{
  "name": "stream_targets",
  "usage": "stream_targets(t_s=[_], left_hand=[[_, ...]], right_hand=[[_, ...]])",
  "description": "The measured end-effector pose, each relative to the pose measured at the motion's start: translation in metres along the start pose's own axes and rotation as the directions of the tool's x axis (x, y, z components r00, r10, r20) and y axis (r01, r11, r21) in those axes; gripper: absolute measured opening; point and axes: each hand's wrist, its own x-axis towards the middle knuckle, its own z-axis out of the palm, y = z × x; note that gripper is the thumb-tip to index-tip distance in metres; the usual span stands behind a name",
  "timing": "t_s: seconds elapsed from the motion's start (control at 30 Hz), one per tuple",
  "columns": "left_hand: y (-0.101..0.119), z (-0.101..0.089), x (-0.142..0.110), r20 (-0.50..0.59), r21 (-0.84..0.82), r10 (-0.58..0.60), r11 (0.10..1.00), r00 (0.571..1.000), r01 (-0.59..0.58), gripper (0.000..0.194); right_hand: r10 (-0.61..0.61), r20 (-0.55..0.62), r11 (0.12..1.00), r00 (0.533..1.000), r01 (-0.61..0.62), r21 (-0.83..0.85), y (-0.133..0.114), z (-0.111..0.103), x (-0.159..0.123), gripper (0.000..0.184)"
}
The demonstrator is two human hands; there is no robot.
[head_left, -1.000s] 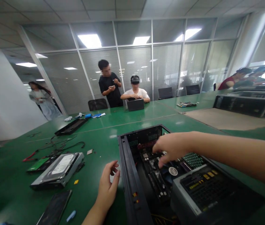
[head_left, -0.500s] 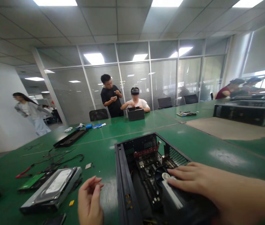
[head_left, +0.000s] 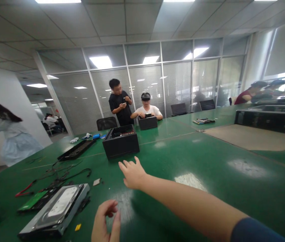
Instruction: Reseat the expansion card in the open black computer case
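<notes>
My right hand [head_left: 133, 173] reaches forward over the green table with its fingers spread and nothing in them. Just beyond its fingertips stands a black computer case [head_left: 121, 146], open at the top, with some boards dimly visible inside. A small gap shows between hand and case. Near the bottom edge, my left hand [head_left: 106, 220] is loosely curved, thumb and fingers apart, holding nothing. To its left lie a silver hard drive [head_left: 59, 206], a green circuit board [head_left: 33, 201] and a small yellow piece [head_left: 78, 227].
Loose black and red cables [head_left: 56, 174] and a long black panel [head_left: 77, 149] lie on the left. Across the green table [head_left: 172, 154] a seated person works at another case [head_left: 148, 123], with someone standing beside. Cardboard [head_left: 243, 136] and another case [head_left: 266, 119] are right.
The computer case has moved away from me toward the far side of the table. My right hand has come off it and stretches after it. A person at far left has walked further left.
</notes>
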Motion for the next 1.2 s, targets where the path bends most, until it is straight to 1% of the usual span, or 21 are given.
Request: stream_targets(t_s=[0.07,0.17,0.3,0.4,0.53,0.63,0.7,0.77,0.83,0.9,1.0,1.1,1.2], left_hand=[[-0.002,0.003,0.000,0.056,0.042,0.048,0.998,0.997,-0.050,0.025],[-0.002,0.005,0.001,0.079,0.051,0.069,0.996,0.994,-0.073,0.024],[0.002,0.008,0.000,0.097,0.045,0.085,0.995,0.992,-0.089,0.024],[0.003,0.011,0.000,0.108,0.028,0.084,0.996,0.991,-0.087,0.025],[0.003,0.019,-0.002,0.138,0.014,0.048,0.999,0.989,-0.051,0.030],[0.001,0.025,-0.004,0.169,0.007,0.030,0.999,0.985,-0.032,0.031],[-0.001,0.027,-0.005,0.187,0.005,0.017,1.000,0.982,-0.018,0.032],[-0.002,0.027,-0.006,0.207,0.012,0.005,1.000,0.978,-0.008,0.033],[-0.004,0.027,-0.005,0.223,0.024,-0.001,1.000,0.975,-0.004,0.033],[-0.006,0.025,-0.005,0.225,0.039,-0.012,0.999,0.974,0.003,0.034],[-0.011,0.023,-0.003,0.216,0.058,-0.035,0.998,0.976,0.023,0.035],[-0.013,0.022,-0.002,0.223,0.069,-0.055,0.997,0.973,0.040,0.035],[-0.013,0.022,-0.001,0.222,0.063,-0.054,0.997,0.974,0.041,0.036]], right_hand=[[-0.010,0.005,0.999,1.000,0.010,0.041,-0.005,0.008,-0.012,0.074],[0.089,0.030,0.991,0.996,-0.091,0.099,0.008,0.002,-0.042,0.063],[0.197,0.052,0.955,0.979,-0.203,0.215,0.035,-0.021,-0.101,0.061],[0.254,0.083,0.920,0.964,-0.267,0.287,0.051,-0.046,-0.155,0.061],[0.347,0.133,0.872,0.929,-0.371,0.320,0.068,-0.077,-0.228,0.059],[0.418,0.102,0.821,0.903,-0.424,0.383,0.081,-0.087,-0.275,0.052],[0.459,0.031,0.793,0.888,-0.425,0.437,0.092,-0.087,-0.296,0.047],[0.507,-0.068,0.765,0.859,-0.413,0.494,0.104,-0.085,-0.306,0.044],[0.546,-0.152,0.745,0.824,-0.394,0.538,0.115,-0.082,-0.306,0.045],[0.556,-0.193,0.741,0.809,-0.376,0.557,0.122,-0.081,-0.303,0.046],[0.522,-0.184,0.760,0.832,-0.356,0.544,0.124,-0.082,-0.299,0.047],[0.472,-0.177,0.794,0.864,-0.329,0.512,0.118,-0.084,-0.300,0.048],[0.434,-0.197,0.832,0.879,-0.307,0.462,0.112,-0.089,-0.301,0.048]])
